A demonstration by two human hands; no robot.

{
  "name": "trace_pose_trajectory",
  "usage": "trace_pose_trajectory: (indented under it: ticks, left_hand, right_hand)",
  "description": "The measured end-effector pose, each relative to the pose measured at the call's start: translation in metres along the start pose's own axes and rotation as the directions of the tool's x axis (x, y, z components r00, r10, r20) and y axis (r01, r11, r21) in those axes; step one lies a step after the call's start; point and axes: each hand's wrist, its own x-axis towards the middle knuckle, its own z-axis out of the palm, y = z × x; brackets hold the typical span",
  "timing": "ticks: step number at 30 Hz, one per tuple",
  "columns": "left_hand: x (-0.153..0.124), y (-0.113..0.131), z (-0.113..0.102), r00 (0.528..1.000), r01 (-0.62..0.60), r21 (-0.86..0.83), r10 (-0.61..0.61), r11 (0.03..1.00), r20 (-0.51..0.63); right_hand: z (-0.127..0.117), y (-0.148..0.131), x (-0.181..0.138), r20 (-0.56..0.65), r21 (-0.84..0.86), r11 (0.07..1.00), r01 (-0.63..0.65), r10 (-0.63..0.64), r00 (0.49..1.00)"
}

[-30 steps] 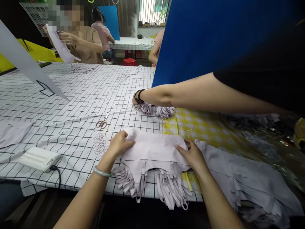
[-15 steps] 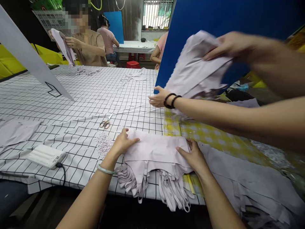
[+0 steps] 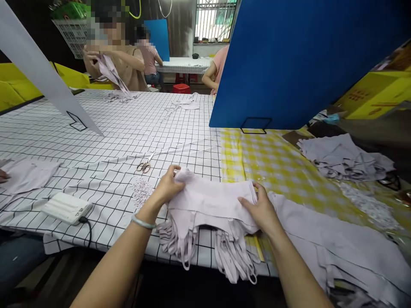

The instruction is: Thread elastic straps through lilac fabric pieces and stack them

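Note:
A stack of pale lilac strappy tops (image 3: 212, 199) lies at the table's front edge, shoulder straps hanging toward me in two bunches. My left hand (image 3: 170, 186) grips the stack's far left corner, thumb on top, lifting that corner slightly. At the right end my right hand (image 3: 258, 207) is closed round the layered edge, thumb on top. Beyond my left hand lie small scissors (image 3: 144, 166) and a heap of tiny fabric snippets (image 3: 141, 191). To the right, another pile of lilac garments (image 3: 340, 244) spreads along the edge.
A blue panel (image 3: 272, 64) stands at back right, a white panel (image 3: 48, 64) at left. A white power bank (image 3: 67, 208) with a cable sits front left. More lilac garments (image 3: 345, 158) lie far right. A person (image 3: 128, 64) handles fabric across the table; another hand (image 3: 4, 175) shows at left.
Another person's arms, holding a lilac garment on the right, have left the view; lilac garments now show at far right. My left hand has raised its corner of the stack slightly.

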Motion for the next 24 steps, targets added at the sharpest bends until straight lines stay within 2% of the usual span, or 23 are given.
trace_pose_trajectory:
  ticks: [2, 4, 7, 9, 11, 14, 17, 21, 24]
  left_hand:
    - [0.007, 0.001, -0.005, 0.999, 0.041, 0.061, -0.041, 0.997, 0.008]
    - [0.012, 0.002, -0.007, 0.996, 0.082, 0.050, -0.083, 0.995, 0.029]
    - [0.017, 0.005, -0.009, 0.996, 0.067, -0.036, -0.064, 0.997, 0.068]
    - [0.021, 0.006, -0.010, 0.997, 0.054, 0.004, -0.054, 0.999, 0.061]
    - [0.026, 0.004, -0.011, 0.999, 0.039, 0.114, -0.041, 0.993, 0.019]
    - [0.030, 0.000, -0.015, 0.998, 0.027, 0.325, -0.010, 0.945, -0.054]
    - [0.031, -0.003, -0.023, 0.995, 0.088, 0.474, -0.097, 0.876, -0.005]
    - [0.036, -0.001, -0.036, 0.971, 0.145, 0.490, -0.218, 0.859, 0.094]
    - [0.046, 0.001, -0.042, 0.963, 0.126, 0.435, -0.215, 0.892, 0.162]
  right_hand:
    - [0.002, 0.001, -0.001, -0.010, 0.028, 0.999, -0.019, 0.019, 1.000]
    - [0.004, 0.003, -0.001, -0.009, 0.089, 0.996, -0.033, 0.034, 0.999]
    - [0.006, 0.007, -0.002, 0.013, 0.208, 0.978, -0.003, 0.000, 1.000]
    - [0.006, 0.009, -0.003, 0.030, 0.241, 0.971, 0.009, -0.017, 0.999]
    - [0.007, 0.010, -0.004, 0.034, 0.210, 0.978, 0.008, -0.016, 0.999]
    - [0.006, 0.010, -0.006, -0.027, 0.078, 0.997, -0.024, 0.027, 0.999]
    - [0.003, 0.004, -0.006, -0.029, -0.070, 0.995, -0.072, 0.071, 0.997]
    - [-0.004, -0.011, 0.001, 0.075, -0.186, 0.972, -0.146, 0.162, 0.984]
    - [-0.009, -0.018, 0.008, 0.162, -0.159, 0.973, -0.168, 0.194, 0.968]
